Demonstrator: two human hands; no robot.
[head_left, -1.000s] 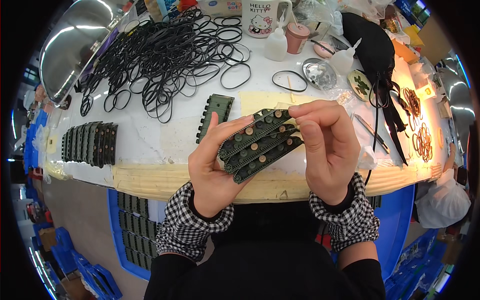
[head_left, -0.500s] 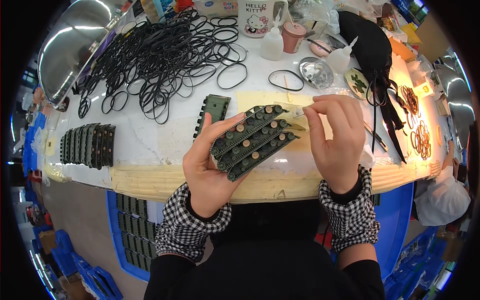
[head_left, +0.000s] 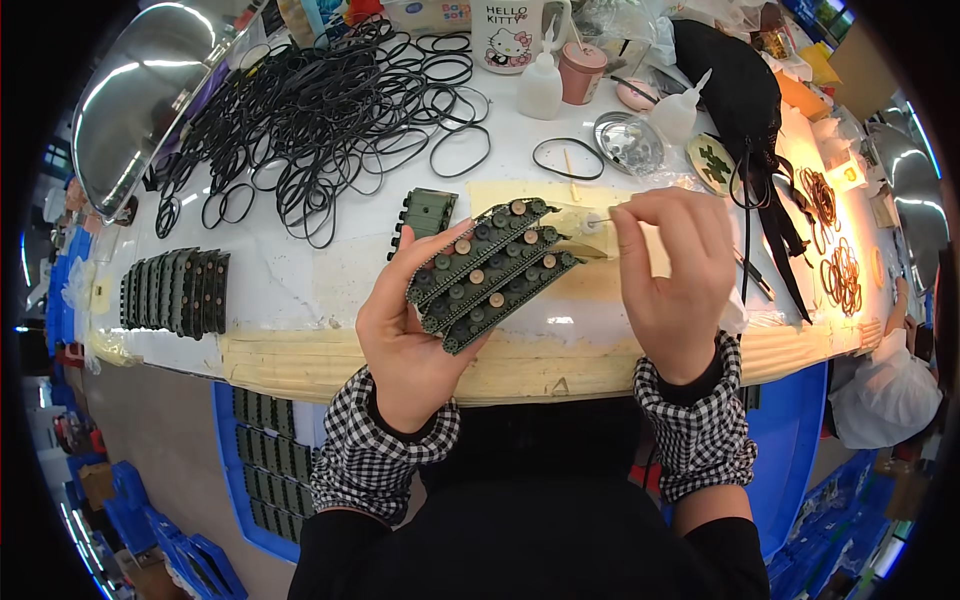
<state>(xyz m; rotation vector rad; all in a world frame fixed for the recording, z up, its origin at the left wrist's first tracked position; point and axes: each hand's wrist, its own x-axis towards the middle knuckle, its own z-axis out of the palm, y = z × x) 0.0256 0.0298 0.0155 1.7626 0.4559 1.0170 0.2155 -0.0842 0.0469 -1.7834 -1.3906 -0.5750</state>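
My left hand (head_left: 398, 325) is wrapped round a stack of dark green toy tank track pieces (head_left: 492, 265), fanned out with their wheels facing up. Some of the round wheels are copper-coloured. To the right of the stack, my right hand (head_left: 682, 275) is closed in a pinch, thumb against forefinger. A small pale, see-through thing (head_left: 592, 224) shows by those fingertips, too unclear to name. Just beyond my left hand, another green track piece (head_left: 427, 212) lies on the table. A row of similar track pieces (head_left: 175, 291) stands at the left.
Black rubber bands (head_left: 330, 120) lie heaped at the back left. Behind my hands are a white mug (head_left: 508, 40), squeeze bottles (head_left: 541, 88), a pink cup (head_left: 582, 75) and a metal dish (head_left: 629, 142). A black bag (head_left: 735, 85) lies right. Below the padded edge (head_left: 300, 365) are blue trays (head_left: 235, 450).
My left hand and the held track pieces have shifted slightly left and toward me. My right hand stays close to its place, still pinched.
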